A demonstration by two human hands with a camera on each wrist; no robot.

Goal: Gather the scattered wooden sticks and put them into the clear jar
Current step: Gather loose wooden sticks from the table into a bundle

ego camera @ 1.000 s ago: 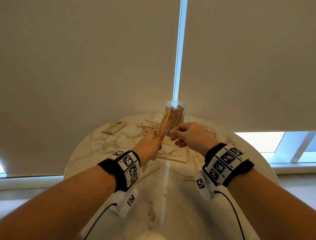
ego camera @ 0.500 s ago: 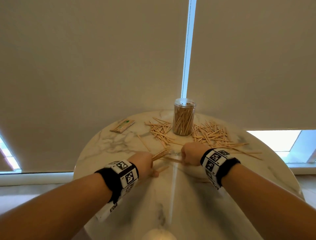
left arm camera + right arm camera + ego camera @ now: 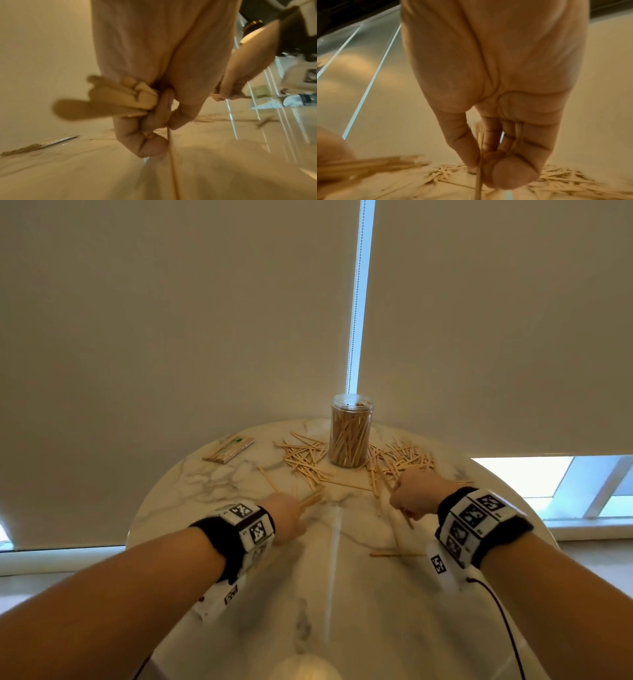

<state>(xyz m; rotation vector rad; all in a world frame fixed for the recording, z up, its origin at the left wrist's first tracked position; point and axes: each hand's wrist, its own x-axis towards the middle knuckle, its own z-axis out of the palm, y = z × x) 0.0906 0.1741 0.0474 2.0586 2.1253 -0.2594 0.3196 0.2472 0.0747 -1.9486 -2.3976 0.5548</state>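
Observation:
A clear jar (image 3: 350, 430) packed with upright wooden sticks stands at the far edge of the round marble table (image 3: 342, 594). Loose sticks lie in heaps left (image 3: 303, 457) and right (image 3: 399, 457) of it. My left hand (image 3: 287, 517) grips a bundle of sticks (image 3: 120, 98) low over the table's middle, their tips poking out towards the jar (image 3: 311, 500). My right hand (image 3: 412, 496) sits just before the right heap, thumb and fingers pinching a single stick (image 3: 479, 169) that hangs down from it (image 3: 407, 517).
A flat packet of sticks (image 3: 228, 449) lies at the table's far left. A single stick (image 3: 394, 554) lies near my right wrist, others between the hands. Roller blinds hang right behind the jar, with a bright gap. The table's rim curves close on both sides.
Both hands came back from the jar down to the table. The right hand then moved right to the right heap and pinched a stick; the left keeps its bundle.

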